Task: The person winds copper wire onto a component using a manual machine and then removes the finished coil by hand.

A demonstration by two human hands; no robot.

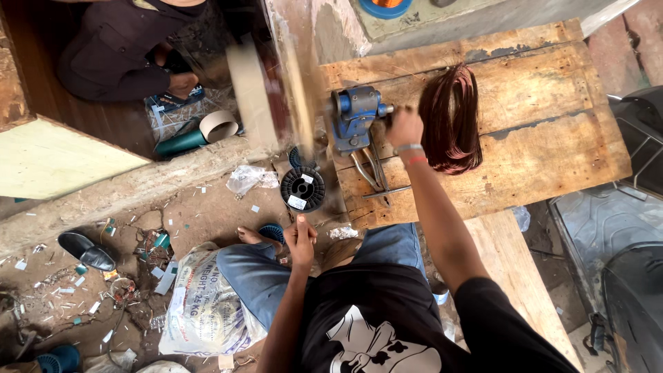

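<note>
Right hand (405, 128) is up on the wooden workbench (552, 145), fist closed round what looks like the crank handle of the blue hand-cranked winder (356, 117); the handle itself is hidden inside the grip, so I can't say just how the fingers sit on it. The winder lies at nine o'clock from that fist, touching it through the short shaft at its side, and the shaft's long axis runs nine to three, straight into the hand. A blurred pale form (252, 93) sweeps at the winder's far side, at about ten o'clock, too smeared to name.

At three o'clock from the right hand, just beside the wrist, a thick hank of copper-brown wire (450, 117) lies on the planks, its long axis running twelve to six.

Left hand (300, 238) is low, near the lap, at seven o'clock from the winder and well apart from it. Fingers pinched together, seemingly on a fine strand, though the strand is too thin to make out. A black spool (302, 188) sits on the floor at twelve o'clock from that hand, between it and the winder.

So the right hand is the nearer one, on the machine; the left stands off below. Another person in dark clothes (117, 55) crouches at the top left, hands apart from these two.
</note>
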